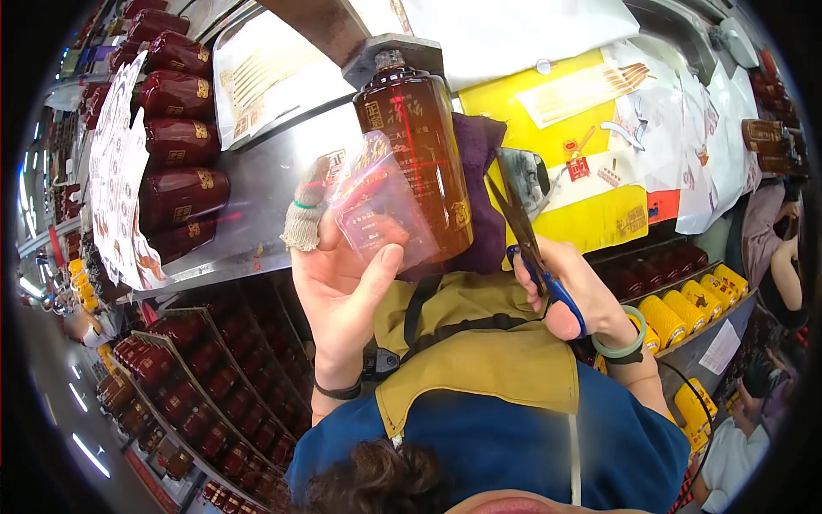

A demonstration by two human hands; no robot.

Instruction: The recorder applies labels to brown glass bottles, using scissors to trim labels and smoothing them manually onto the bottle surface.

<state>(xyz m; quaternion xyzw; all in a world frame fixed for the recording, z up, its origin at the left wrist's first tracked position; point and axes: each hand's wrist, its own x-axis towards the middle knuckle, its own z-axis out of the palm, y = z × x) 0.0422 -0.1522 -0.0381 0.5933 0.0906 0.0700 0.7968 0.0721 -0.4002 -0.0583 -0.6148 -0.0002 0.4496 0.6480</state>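
My left hand (330,291) pinches a translucent pinkish printed film (383,210) between thumb and fingers, in front of a bottle. A knitted finger cover (304,218) sits on one of its fingers. Glossy reddish-brown, the bottle (428,154) has gold and pale lettering, and its neck end meets a metal fixture (396,58). Blue-handled scissors (533,257) are gripped in my right hand (575,287), its fingers through the loops. Their dark blades point up and away, slightly apart. Under the bottle lies a dark purple cloth (479,163).
Dark red bottles (175,141) line the left side beside printed sheets (120,171). Yellow sheets (616,206) with cut decals and paper scraps lie at right. Crates of bottles (214,377) stand below left, yellow containers (664,319) on a right shelf. Another person (775,248) is at the far right.
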